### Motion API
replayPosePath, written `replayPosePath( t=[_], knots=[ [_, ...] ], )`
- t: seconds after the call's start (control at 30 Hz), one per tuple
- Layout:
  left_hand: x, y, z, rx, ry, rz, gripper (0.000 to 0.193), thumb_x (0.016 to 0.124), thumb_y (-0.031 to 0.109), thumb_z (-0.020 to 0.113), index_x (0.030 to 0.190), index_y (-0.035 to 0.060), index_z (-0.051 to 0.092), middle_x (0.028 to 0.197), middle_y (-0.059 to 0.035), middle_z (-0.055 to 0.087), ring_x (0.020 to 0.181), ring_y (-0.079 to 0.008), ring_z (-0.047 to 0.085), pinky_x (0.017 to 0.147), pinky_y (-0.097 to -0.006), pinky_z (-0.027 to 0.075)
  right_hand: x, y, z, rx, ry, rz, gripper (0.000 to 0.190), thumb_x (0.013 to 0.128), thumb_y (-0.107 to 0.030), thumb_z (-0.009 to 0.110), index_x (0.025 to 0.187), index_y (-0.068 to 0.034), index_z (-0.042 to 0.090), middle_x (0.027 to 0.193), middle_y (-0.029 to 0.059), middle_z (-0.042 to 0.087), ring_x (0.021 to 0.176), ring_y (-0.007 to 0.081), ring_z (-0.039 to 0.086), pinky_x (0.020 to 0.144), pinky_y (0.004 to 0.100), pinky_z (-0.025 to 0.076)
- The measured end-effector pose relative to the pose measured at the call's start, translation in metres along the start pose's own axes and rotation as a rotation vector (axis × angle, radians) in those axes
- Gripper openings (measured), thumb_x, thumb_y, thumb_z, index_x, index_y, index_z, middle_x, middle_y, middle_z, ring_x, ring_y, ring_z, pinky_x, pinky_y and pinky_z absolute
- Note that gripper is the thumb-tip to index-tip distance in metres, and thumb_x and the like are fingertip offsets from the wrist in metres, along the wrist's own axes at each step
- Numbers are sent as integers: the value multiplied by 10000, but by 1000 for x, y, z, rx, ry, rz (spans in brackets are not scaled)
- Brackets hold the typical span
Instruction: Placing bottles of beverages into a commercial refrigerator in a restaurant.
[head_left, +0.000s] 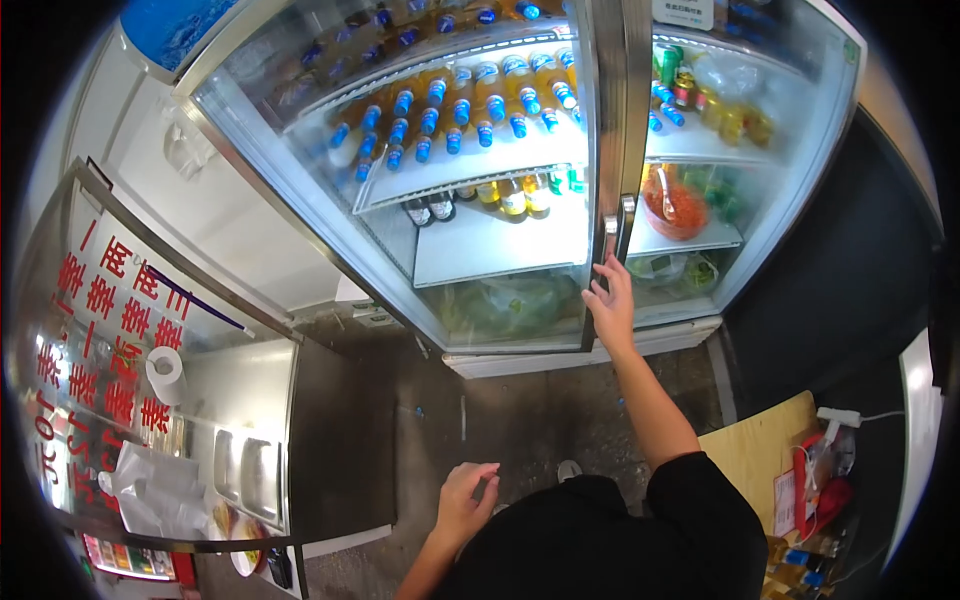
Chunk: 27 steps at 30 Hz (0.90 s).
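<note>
My right hand reaches up to the lower part of the metal door handle of a glass-front drinks refrigerator, its fingertips at the handle; whether they grip it is hard to tell. Low and away from the refrigerator, my left hand is empty, fingers loosely curled and apart. Behind the glass, rows of bottles with blue caps fill a shelf, and several yellow bottles stand on the one below. A bowl of red food with a white spoon sits behind the right door.
At left is a glass-sided metal counter with red lettering, a paper roll and metal trays. A wooden table at lower right holds a red basket, a power strip and bottles. A black panel stands right of the refrigerator.
</note>
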<state>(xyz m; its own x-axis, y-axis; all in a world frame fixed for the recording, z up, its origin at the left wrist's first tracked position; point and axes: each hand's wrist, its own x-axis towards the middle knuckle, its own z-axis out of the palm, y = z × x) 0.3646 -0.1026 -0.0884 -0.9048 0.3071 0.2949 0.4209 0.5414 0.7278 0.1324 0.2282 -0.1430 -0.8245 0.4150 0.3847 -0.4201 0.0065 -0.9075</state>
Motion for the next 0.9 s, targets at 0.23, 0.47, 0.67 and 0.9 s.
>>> replayPosePath(
  t=[0.23,0.47,0.67,0.9],
  knots=[
    [10,15,12,56,-12,-64,225,846,16,703,1069,41,708,887,-99,698,846,-303,678,797,-397,511,42,13,0,-193,-118,21,452,881,-22,688,1307,78,574,1689,217,214,1467,356,411,1149,483,437],
    [18,23,23,96,-75,-4,201,849,12,704,1049,24,699,904,-112,696,859,-314,672,795,-407,508,48,16,-20,-219,-194,35,411,894,-34,696,1284,54,601,1616,196,343,1356,271,518,1048,399,504],
    [22,21,28,28,-152,133,202,852,5,705,1050,43,698,878,-106,679,822,-303,653,769,-415,501,-10,18,-56,-87,-173,249,307,939,-91,699,1230,-5,661,961,40,721,852,98,652,739,271,524],
    [9,11,23,-30,-226,299,235,838,-20,701,1061,54,702,871,-97,654,799,-294,639,718,-397,507,-144,-35,-119,-327,-355,482,263,975,-169,677,1182,-5,683,963,85,739,823,138,697,728,304,548]
  ],
)
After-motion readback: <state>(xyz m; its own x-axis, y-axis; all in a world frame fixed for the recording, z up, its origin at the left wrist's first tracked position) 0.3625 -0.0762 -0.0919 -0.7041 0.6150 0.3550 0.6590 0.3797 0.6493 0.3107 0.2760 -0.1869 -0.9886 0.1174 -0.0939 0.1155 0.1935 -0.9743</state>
